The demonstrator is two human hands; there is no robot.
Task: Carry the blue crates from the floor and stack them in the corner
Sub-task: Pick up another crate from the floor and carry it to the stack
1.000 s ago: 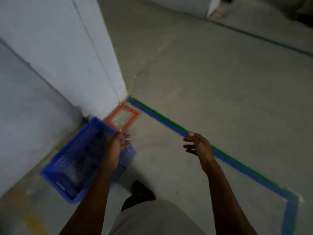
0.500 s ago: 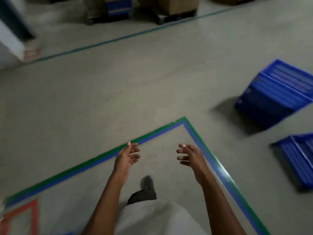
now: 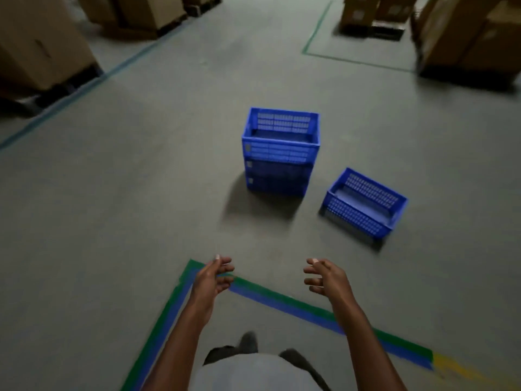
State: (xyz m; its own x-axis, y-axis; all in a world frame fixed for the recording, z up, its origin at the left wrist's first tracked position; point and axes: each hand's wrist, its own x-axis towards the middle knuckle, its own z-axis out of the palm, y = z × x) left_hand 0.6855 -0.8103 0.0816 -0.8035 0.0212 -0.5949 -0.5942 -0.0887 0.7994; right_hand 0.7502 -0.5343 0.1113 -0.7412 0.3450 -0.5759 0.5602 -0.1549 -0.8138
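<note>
Grey concrete floor (image 3: 141, 193), dim light. Both forearms reach out from the bottom edge, palms turned toward each other, well apart. Left hand (image 3: 212, 277) at about 7 o'clock from the frame's middle: fingers loosely curled, nothing in them. Right hand (image 3: 324, 277) at about 5 o'clock: same posture, fingers slack and spread, also holding nothing. Neither hand touches a crate. Stack of blue crates (image 3: 279, 153) stands upright on the floor just past centre, toward 12 o'clock from the hands; three tiers appear to be nested, the top one open and showing slotted walls, a shadow pooling at its near left. A single blue crate (image 3: 363, 203) sits on the floor at 4 o'clock from the stack, near it but apart, turned at an angle, open side up. Floor tape (image 3: 282, 300), a green band paired with a blue one, makes a corner under the left hand and runs off toward 4 o'clock and 7 o'clock; the right-hand run ends in a yellow streak (image 3: 456, 368). Light-coloured garment and a dark shoe (image 3: 248, 341) at 6 o'clock, inside the taped corner. Cardboard boxes (image 3: 36, 43) on dark pallets at 10 and 11 o'clock; more boxes (image 3: 465, 38) at 1 and 2 o'clock. A thin green line (image 3: 315, 29) marks a bay at 1 o'clock; a blue line (image 3: 70, 97) runs diagonally at 9 to 10 o'clock.
</note>
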